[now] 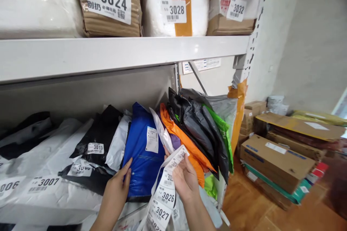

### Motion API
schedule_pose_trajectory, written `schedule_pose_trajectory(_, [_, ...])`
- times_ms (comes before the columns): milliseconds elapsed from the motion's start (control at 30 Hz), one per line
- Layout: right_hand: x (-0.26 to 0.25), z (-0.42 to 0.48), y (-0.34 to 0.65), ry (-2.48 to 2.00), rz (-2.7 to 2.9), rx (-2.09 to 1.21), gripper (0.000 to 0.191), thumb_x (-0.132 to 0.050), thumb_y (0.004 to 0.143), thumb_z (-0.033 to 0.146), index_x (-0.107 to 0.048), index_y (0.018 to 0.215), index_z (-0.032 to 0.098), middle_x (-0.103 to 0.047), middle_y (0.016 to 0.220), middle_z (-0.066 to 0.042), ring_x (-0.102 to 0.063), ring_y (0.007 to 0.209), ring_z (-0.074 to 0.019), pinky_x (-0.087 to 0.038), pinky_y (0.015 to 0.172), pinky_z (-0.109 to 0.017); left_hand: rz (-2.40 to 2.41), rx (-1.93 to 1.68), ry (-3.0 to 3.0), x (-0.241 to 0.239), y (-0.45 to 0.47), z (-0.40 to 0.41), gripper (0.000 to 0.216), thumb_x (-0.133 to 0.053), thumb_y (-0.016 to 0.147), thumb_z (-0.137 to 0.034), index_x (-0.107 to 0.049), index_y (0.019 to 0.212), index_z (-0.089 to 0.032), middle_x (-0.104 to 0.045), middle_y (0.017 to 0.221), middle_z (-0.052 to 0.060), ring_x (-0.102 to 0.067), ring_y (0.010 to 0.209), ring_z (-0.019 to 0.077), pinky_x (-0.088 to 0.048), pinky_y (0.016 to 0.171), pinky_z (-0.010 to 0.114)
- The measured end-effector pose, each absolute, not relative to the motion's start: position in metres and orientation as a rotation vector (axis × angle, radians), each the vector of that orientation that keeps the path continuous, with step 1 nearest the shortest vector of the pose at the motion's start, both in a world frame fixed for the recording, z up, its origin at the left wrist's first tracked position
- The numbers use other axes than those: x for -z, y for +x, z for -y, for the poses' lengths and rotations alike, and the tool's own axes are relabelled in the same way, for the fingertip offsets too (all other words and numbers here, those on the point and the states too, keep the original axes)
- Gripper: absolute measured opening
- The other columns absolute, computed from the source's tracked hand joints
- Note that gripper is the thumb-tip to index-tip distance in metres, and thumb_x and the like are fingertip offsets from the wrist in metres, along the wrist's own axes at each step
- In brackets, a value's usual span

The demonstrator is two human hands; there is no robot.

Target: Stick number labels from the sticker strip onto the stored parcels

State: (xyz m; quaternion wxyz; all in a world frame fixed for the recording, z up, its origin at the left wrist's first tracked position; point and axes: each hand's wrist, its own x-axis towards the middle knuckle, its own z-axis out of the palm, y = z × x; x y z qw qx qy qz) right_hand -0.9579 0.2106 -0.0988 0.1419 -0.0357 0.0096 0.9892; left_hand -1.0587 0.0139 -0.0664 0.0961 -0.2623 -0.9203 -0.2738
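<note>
A blue plastic parcel bag (141, 166) with a white shipping label (152, 139) leans among other bags on the lower shelf. My left hand (118, 187) is at its left edge, fingers closed on the plastic. My right hand (187, 180) is closed around the top of a long strip of white number stickers (166, 193), which hangs down in front of the blue bag. Printed numbers such as 3026 and 3027 show on the strip. Right beside the right hand stand an orange bag (187, 140) and a white bag (162, 130).
Black and grey bags (203, 126) and a green bag (222, 126) fill the shelf's right end. White and black parcels (51, 187) with number stickers line the left. A white shelf beam (121, 56) runs above, carrying boxes (108, 3). Cartons (276, 158) are stacked on the floor.
</note>
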Motion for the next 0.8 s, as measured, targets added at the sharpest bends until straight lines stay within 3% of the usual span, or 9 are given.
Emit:
schedule_pose_trajectory(133, [0.098, -0.191, -0.957, -0.287, 0.175, -2.846, 0.043, -0.083, 0.052, 0.032, -0.065, 0.086, 0.014, -0.067, 0.090, -0.008, -0.062, 0.091, -0.0210, -0.050, 0.083, -0.035, 2.817, 0.734, -0.755, 0.057, -1.055, -0.024, 0.060, -0.030, 0.082, -0.049, -0.056, 0.125, -0.017, -0.065, 0.106, 0.008, -0.064, 0.091, 0.0220, -0.049, 0.081, 0.031])
schedule_pose_trajectory(267, [0.099, -0.163, -0.953, -0.345, 0.574, -2.823, 0.037, -0.082, 0.054, 0.032, -0.065, 0.078, 0.010, -0.065, 0.071, -0.007, -0.062, 0.069, -0.0163, -0.049, 0.071, -0.029, 2.913, 0.338, -0.798, 0.024, -1.046, -0.042, 0.053, -0.030, 0.085, -0.042, -0.055, 0.125, -0.018, -0.057, 0.111, 0.014, -0.058, 0.093, 0.0273, -0.045, 0.084, 0.042])
schedule_pose_trajectory(367, [0.097, -0.149, -0.952, -0.337, 0.685, -2.784, 0.041, -0.082, 0.054, 0.036, -0.066, 0.078, 0.008, -0.065, 0.070, -0.008, -0.060, 0.062, -0.0152, -0.048, 0.065, -0.028, 2.752, 0.228, -0.970, -0.003, -1.043, -0.052, 0.035, -0.043, 0.083, -0.035, -0.068, 0.100, -0.019, -0.044, 0.121, 0.013, -0.047, 0.107, 0.0254, -0.038, 0.096, 0.038])
schedule_pose_trajectory(467, [0.094, -0.142, -0.953, -0.339, 0.733, -2.751, 0.043, -0.081, 0.053, 0.039, -0.066, 0.079, 0.008, -0.064, 0.067, -0.007, -0.059, 0.059, -0.0149, -0.046, 0.063, -0.028, 2.818, 0.102, -1.107, -0.017, -1.039, -0.056, 0.028, -0.046, 0.082, -0.031, -0.072, 0.078, -0.021, -0.052, 0.113, 0.006, -0.041, 0.109, 0.0253, -0.035, 0.097, 0.037])
schedule_pose_trajectory(600, [0.091, -0.137, -0.955, -0.354, 0.757, -2.716, 0.047, -0.082, 0.047, 0.042, -0.065, 0.077, 0.009, -0.063, 0.065, -0.006, -0.055, 0.054, -0.0130, -0.043, 0.059, -0.026, 2.649, -0.177, -1.125, -0.023, -1.033, -0.057, 0.027, -0.048, 0.081, -0.029, -0.073, 0.082, -0.019, -0.049, 0.125, 0.006, -0.034, 0.114, 0.0321, -0.033, 0.093, 0.044])
schedule_pose_trajectory(667, [0.090, -0.134, -0.957, -0.369, 0.773, -2.715, 0.049, -0.082, 0.045, 0.045, -0.063, 0.073, 0.009, -0.062, 0.063, -0.005, -0.053, 0.052, -0.0116, -0.040, 0.056, -0.025, 2.600, -0.219, -1.252, -0.026, -1.036, -0.058, 0.029, -0.046, 0.085, -0.029, -0.072, 0.086, -0.017, -0.054, 0.119, 0.007, -0.039, 0.111, 0.0297, -0.032, 0.091, 0.042])
schedule_pose_trajectory(800, [0.090, -0.127, -0.970, -0.503, 0.913, -2.614, 0.055, -0.078, 0.040, 0.055, -0.058, 0.065, 0.010, -0.055, 0.056, -0.002, -0.044, 0.049, -0.0090, -0.034, 0.053, -0.024, 2.941, 0.002, -1.572, -0.037, -1.052, -0.060, 0.023, -0.048, 0.087, -0.028, -0.069, 0.085, -0.019, -0.065, 0.096, -0.001, -0.054, 0.095, 0.0154, -0.033, 0.089, 0.028])
